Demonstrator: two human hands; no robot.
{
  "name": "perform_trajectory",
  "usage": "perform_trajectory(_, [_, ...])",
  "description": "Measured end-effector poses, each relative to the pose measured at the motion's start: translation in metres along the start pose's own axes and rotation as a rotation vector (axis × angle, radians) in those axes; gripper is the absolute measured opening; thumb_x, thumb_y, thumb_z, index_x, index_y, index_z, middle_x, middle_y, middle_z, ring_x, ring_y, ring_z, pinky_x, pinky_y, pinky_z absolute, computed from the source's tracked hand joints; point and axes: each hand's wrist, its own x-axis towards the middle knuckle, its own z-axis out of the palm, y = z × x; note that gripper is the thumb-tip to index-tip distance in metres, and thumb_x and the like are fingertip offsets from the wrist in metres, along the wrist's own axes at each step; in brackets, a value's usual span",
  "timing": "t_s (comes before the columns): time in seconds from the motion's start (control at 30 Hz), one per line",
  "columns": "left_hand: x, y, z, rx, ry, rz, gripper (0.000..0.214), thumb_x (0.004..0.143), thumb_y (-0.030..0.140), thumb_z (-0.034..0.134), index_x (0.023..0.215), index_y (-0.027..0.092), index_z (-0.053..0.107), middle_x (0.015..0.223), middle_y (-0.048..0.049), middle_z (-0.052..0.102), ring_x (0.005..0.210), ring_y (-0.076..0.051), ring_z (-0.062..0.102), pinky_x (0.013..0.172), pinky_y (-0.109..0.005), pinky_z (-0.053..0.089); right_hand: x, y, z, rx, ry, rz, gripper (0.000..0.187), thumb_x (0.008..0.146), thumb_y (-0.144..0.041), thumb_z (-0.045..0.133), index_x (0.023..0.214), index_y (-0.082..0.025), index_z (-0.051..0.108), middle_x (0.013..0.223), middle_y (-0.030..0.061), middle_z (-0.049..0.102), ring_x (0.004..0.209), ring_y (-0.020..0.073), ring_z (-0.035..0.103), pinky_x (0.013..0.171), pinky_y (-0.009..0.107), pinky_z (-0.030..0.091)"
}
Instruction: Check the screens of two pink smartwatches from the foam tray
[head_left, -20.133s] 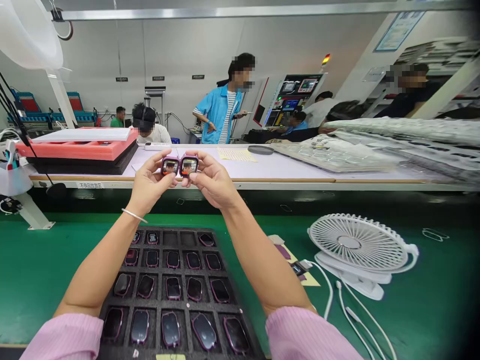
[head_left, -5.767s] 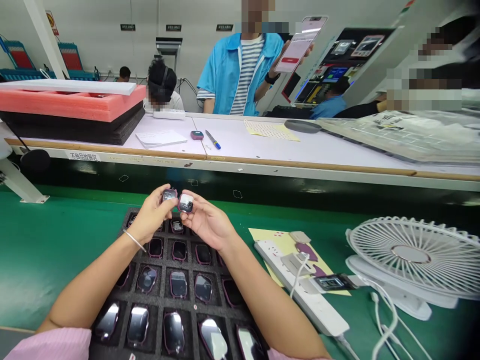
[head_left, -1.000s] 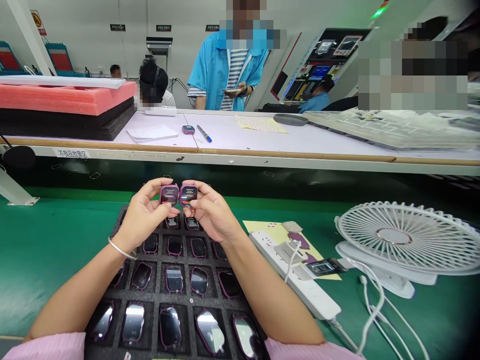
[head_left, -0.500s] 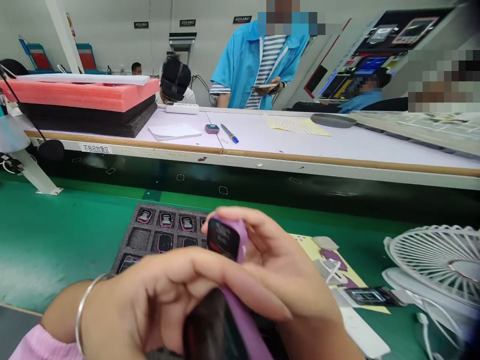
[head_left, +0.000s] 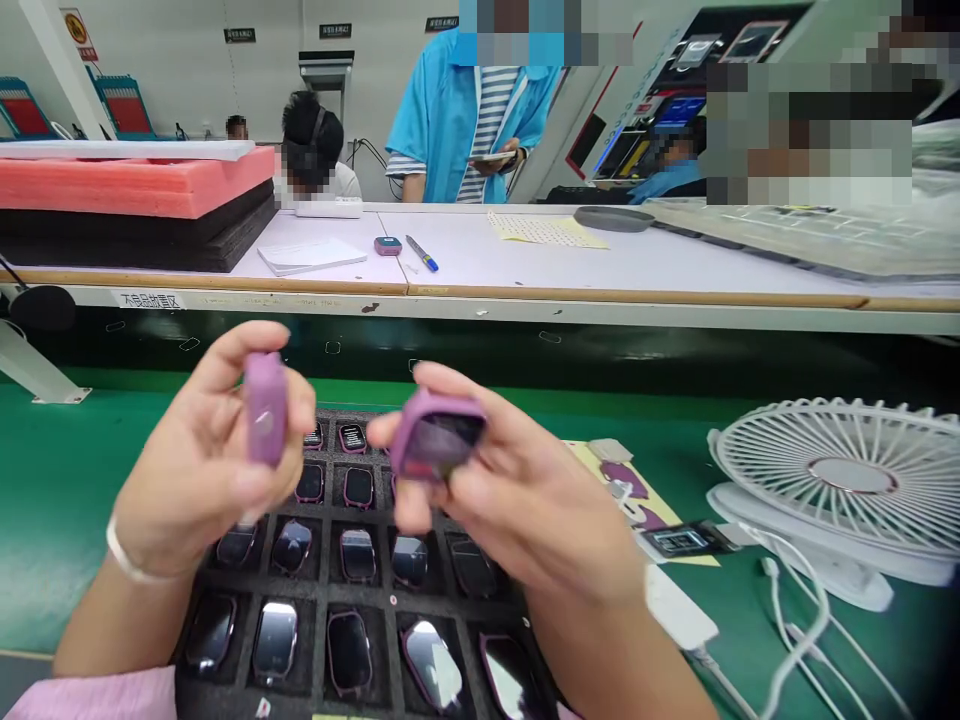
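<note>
Between the thumb and fingers of my left hand (head_left: 202, 450) is a purple smartwatch case (head_left: 265, 410), turned edge-on with its side button showing. My right hand (head_left: 517, 490) grips a second purple smartwatch case (head_left: 437, 440), its dark screen tilted up toward me. Both cases are held apart, above a dark foam tray (head_left: 319, 630). Rows of similar strapless watches lie in the tray's compartments, among them a watch (head_left: 349, 652) with a black screen. My hands and forearms cover part of the tray.
A white fan (head_left: 847, 480) stands at right on the green mat, beside white cables (head_left: 806, 600) and a white power bank-like block (head_left: 679, 605). A raised shelf (head_left: 465, 260) crosses ahead, bearing a pen (head_left: 422, 254) and red foam (head_left: 187, 185). A person in blue (head_left: 450, 110) stands beyond.
My hands, close together and overlapping before, have spread apart. My left hand moved up and left with its watch, baring more of the tray. The view has shifted slightly right.
</note>
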Motion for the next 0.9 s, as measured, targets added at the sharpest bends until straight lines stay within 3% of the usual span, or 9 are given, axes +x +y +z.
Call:
perform_trajectory(0.07, [0.023, -0.013, 0.002, -0.009, 0.01, 0.012, 0.063, 0.064, 0.023, 0.086, 0.121, 0.03, 0.06, 0.089, 0.0006, 0.066, 0.058, -0.008, 0.055, 0.045, -0.017, 0.045, 0.023, 0.01, -0.008, 0.104, 0.08, 0.035, 0.048, 0.077, -0.027, 0.079, 0.123, -0.031, 0.066, 0.115, 0.0074, 0.074, 0.077, 0.0193, 0.072, 0.072, 0.037, 0.059])
perform_trajectory(0.17, [0.047, -0.038, 0.005, 0.038, 0.043, -0.001, 0.059, 0.066, 0.017, 0.083, 0.119, 0.025, 0.059, 0.094, -0.0002, 0.064, 0.07, -0.01, 0.058, 0.052, -0.016, 0.049, 0.049, 0.025, -0.021, 0.231, 0.161, 0.097, 0.034, 0.081, -0.029, 0.074, 0.114, -0.024, 0.068, 0.109, 0.0085, 0.075, 0.075, 0.0161, 0.069, 0.07, 0.032, 0.056])
perform_trajectory(0.33, [0.058, -0.069, 0.009, 0.067, 0.066, -0.03, 0.06, 0.064, 0.014, 0.08, 0.118, 0.023, 0.057, 0.092, 0.0006, 0.062, 0.077, -0.011, 0.06, 0.059, -0.017, 0.049, 0.067, 0.039, -0.039, 0.302, 0.235, 0.114, 0.025, 0.089, -0.04, 0.065, 0.106, -0.022, 0.069, 0.097, 0.0066, 0.075, 0.065, 0.0138, 0.064, 0.063, 0.029, 0.054])
perform_trajectory(0.57, [0.06, -0.074, 0.009, -0.006, 0.059, -0.121, 0.07, 0.069, 0.015, 0.077, 0.135, 0.021, 0.052, 0.113, -0.0059, 0.068, 0.074, -0.01, 0.069, 0.074, -0.025, 0.059, 0.075, 0.045, -0.05, 0.202, 0.227, 0.076, 0.03, 0.085, -0.035, 0.068, 0.113, -0.024, 0.066, 0.089, 0.0046, 0.077, 0.063, 0.0164, 0.068, 0.062, 0.031, 0.054])
perform_trajectory(0.73, [0.059, -0.073, 0.009, -0.026, 0.056, -0.128, 0.068, 0.077, 0.019, 0.072, 0.141, 0.019, 0.049, 0.113, -0.0077, 0.07, 0.074, -0.013, 0.073, 0.077, -0.03, 0.063, 0.074, 0.047, -0.05, 0.169, 0.202, 0.071, 0.029, 0.083, -0.036, 0.071, 0.109, -0.024, 0.065, 0.088, 0.0031, 0.076, 0.057, 0.0146, 0.066, 0.055, 0.028, 0.051])
perform_trajectory(0.9, [0.061, -0.075, 0.007, -0.036, 0.053, -0.114, 0.071, 0.077, 0.017, 0.071, 0.143, 0.016, 0.046, 0.108, -0.007, 0.071, 0.071, -0.012, 0.074, 0.075, -0.028, 0.064, 0.074, 0.048, -0.048, 0.163, 0.182, 0.072, 0.029, 0.083, -0.035, 0.07, 0.108, -0.022, 0.065, 0.089, 0.004, 0.075, 0.06, 0.0139, 0.066, 0.058, 0.028, 0.051])
